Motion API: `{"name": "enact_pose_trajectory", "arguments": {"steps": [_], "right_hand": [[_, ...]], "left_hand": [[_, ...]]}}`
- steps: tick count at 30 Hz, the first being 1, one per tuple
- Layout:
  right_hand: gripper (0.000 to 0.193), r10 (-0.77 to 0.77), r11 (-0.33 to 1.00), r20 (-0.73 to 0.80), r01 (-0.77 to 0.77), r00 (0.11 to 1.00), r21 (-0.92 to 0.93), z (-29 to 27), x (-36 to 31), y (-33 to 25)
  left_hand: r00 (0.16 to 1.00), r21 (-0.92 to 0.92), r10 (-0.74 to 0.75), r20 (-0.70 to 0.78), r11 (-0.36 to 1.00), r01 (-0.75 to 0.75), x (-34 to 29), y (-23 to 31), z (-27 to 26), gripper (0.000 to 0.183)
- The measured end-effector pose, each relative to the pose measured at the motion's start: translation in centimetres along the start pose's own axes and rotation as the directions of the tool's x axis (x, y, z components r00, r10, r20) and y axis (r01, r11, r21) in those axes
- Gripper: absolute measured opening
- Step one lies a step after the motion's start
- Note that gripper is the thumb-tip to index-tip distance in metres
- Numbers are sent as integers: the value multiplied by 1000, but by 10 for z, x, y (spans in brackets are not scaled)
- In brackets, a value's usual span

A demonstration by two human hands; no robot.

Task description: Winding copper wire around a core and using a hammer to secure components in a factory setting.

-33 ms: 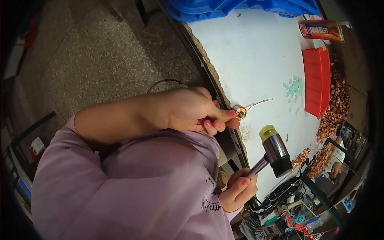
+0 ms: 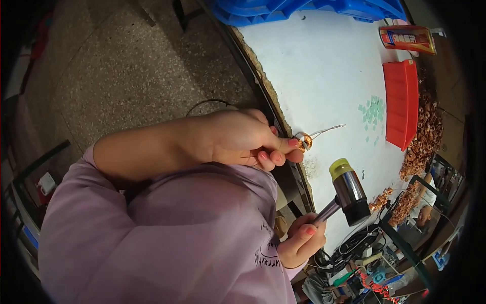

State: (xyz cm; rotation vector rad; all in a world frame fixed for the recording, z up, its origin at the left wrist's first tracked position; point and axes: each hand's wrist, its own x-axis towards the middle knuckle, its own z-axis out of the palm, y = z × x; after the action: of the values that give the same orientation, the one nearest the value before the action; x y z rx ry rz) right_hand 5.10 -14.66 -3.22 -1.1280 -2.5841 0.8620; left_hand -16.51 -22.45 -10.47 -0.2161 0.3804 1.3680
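My left hand [image 2: 248, 137] pinches a small ring coil wound with copper wire [image 2: 307, 142] between thumb and fingers at the table's edge. A pale strip shows across the ring. Two thin wire leads [image 2: 328, 129] stick out from it over the white tabletop. My right hand [image 2: 302, 242] is closed round the handle of a mallet [image 2: 350, 192]. Its head is dark metal with a translucent yellow face and a black face. The mallet head is above the table, apart from the coil.
Small green chips [image 2: 373, 110] lie scattered beside a red bin [image 2: 401, 104]. Beyond it are heaped copper coils [image 2: 425, 129] and a red can [image 2: 407, 39]. A blue plastic tray [image 2: 304, 7] borders the far side. Black cables [image 2: 357, 248] and tools clutter the lower right, where another person's arm [image 2: 426, 205] shows.
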Motion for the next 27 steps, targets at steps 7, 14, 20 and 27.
{"name": "enact_pose_trajectory", "arguments": {"steps": [7, 14, 20, 27], "right_hand": [[54, 40, 992, 21, -37, 999, -121, 3, 2, 2], [54, -5, 1000, -107, 4, 994, -3, 2, -5, 5], [50, 27, 982, 81, -11, 996, -186, 8, 9, 4], [38, -16, 991, -36, 11, 999, -130, 0, 4, -3]], "left_hand": [[998, 35, 43, -51, 999, -41, 2, -3, 5, 16], [996, 43, 59, -59, 997, -56, 2, -4, 3, 17], [997, 88, 62, -45, 994, -58, 2, -3, 5, 17], [996, 69, 70, -53, 995, -66, 1, -3, 7, 18]]}}
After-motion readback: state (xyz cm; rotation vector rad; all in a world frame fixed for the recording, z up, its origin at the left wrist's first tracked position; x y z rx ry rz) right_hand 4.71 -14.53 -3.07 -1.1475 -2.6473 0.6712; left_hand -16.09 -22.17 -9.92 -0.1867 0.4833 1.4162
